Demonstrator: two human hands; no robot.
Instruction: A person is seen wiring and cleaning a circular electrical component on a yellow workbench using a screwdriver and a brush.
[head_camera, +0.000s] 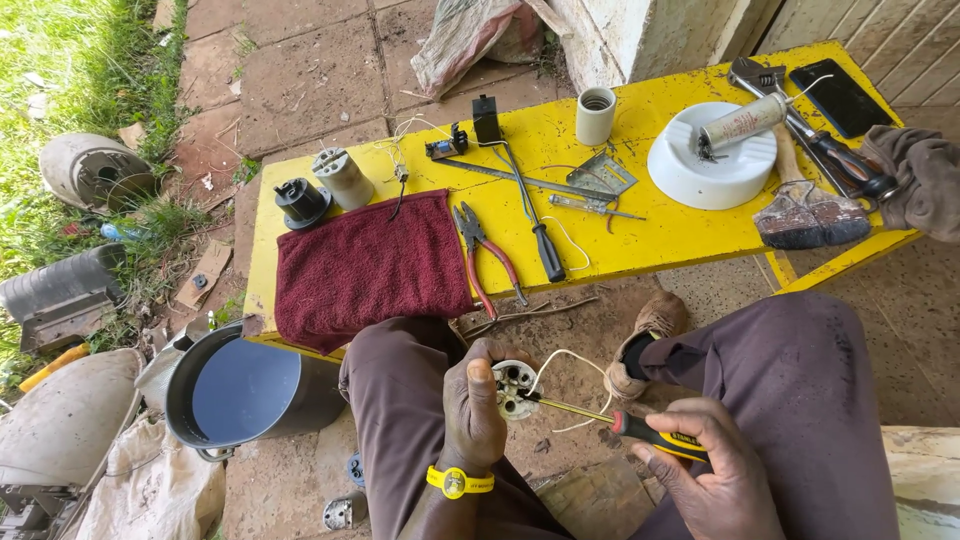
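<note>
Gripped in the left hand (472, 412), fingers closed around it, a white lamp holder (516, 387) sits above the person's lap, just in front of the yellow bench (640, 240). Right hand (712, 470) closes on the black-and-yellow handle of a screwdriver (610, 420), whose tip meets the holder's face; white wire (570, 375) loops from the holder. Left of the bench, on the ground, a dark bucket (245, 395) holds still water. On the bench, toward its far right, a white round dish (712, 155) carries a cylindrical tube (742, 122) with a pale label, lying on its side. A white ceramic cup-shaped socket (595, 115) stands upright near the dish, contents not visible. A maroon towel (370, 265) drapes the bench's near left edge.
</note>
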